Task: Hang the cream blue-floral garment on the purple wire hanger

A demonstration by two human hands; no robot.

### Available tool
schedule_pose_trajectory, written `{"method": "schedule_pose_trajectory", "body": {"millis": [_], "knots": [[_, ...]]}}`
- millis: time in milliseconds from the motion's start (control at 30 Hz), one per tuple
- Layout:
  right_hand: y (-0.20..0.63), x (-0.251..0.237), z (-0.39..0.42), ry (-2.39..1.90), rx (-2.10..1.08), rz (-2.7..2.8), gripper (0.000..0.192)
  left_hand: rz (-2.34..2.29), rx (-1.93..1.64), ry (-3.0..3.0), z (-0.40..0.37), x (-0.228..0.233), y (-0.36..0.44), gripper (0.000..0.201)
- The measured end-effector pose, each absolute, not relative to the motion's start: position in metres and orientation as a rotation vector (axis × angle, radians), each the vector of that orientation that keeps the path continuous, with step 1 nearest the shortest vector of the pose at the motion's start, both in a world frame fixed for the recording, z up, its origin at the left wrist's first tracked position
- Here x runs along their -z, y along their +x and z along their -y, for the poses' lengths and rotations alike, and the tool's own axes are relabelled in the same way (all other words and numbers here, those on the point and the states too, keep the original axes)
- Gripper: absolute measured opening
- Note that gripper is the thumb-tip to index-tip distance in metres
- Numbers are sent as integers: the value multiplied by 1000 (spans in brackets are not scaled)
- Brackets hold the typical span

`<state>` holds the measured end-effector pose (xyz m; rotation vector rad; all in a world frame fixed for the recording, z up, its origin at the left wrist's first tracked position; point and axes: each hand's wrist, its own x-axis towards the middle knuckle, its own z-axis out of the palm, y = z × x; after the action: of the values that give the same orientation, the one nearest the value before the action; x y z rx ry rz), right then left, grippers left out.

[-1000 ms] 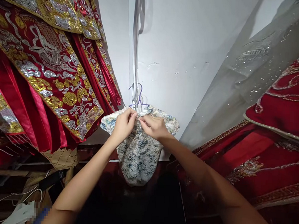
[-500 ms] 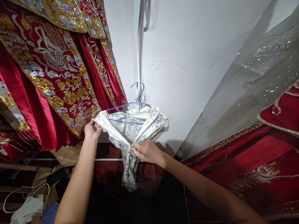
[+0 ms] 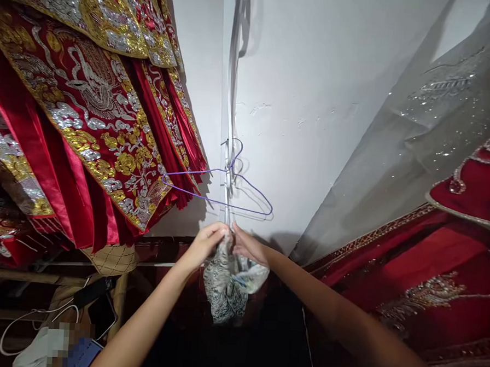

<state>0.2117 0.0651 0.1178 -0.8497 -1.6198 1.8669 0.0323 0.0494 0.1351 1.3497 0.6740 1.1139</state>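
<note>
A pale floral garment (image 3: 225, 292), perhaps a shirt, hangs bunched below my hands. My left hand (image 3: 209, 244) pinches its upper part, fingers closed around the cloth. Close beside it, my right hand (image 3: 250, 245) is curled at the same bunch, thumb up; its fingertips are partly hidden behind the fabric. Just above both hands, a bare purple wire hanger (image 3: 217, 202) hangs by its hook from a white vertical strip (image 3: 232, 95) on the wall. The hanger is apart from the garment.
Red embroidered costumes with gold and silver sequins (image 3: 109, 116) hang at left. On the right are a sheer sparkling fabric (image 3: 395, 142) and red beaded garments (image 3: 431, 242). A phone (image 3: 102, 314) and white cables (image 3: 36, 312) lie at lower left.
The garment has come off the purple hanger and is now gathered below it. My left hand has moved right and down to meet my right hand at the cloth.
</note>
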Motion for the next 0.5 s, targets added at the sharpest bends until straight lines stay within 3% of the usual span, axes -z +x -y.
{"method": "schedule_pose_trajectory", "body": {"millis": [67,133,200,267,333,400,500], "knots": [[207,-125,-63,-665,-2102,1397,73,-742,-1088,1680,-38,-153,42,27],[205,-134,-59,-595,-2110,1287,65,-837,-1143,1879,-33,-164,45,37],[209,-145,-58,-624,-2065,1358,54,-900,-1147,1929,-34,-164,39,52],[218,-159,-62,-687,-2001,1672,42,-927,-988,1906,-38,-154,29,54],[229,-175,-74,-765,-1699,2058,27,-960,-724,1913,-41,-139,17,59],[237,-184,-92,-888,-1193,2201,17,-1048,-538,1989,-41,-126,6,57],[237,-177,-126,-1055,-674,1961,31,-1218,-521,2151,-34,-123,-5,41]]}}
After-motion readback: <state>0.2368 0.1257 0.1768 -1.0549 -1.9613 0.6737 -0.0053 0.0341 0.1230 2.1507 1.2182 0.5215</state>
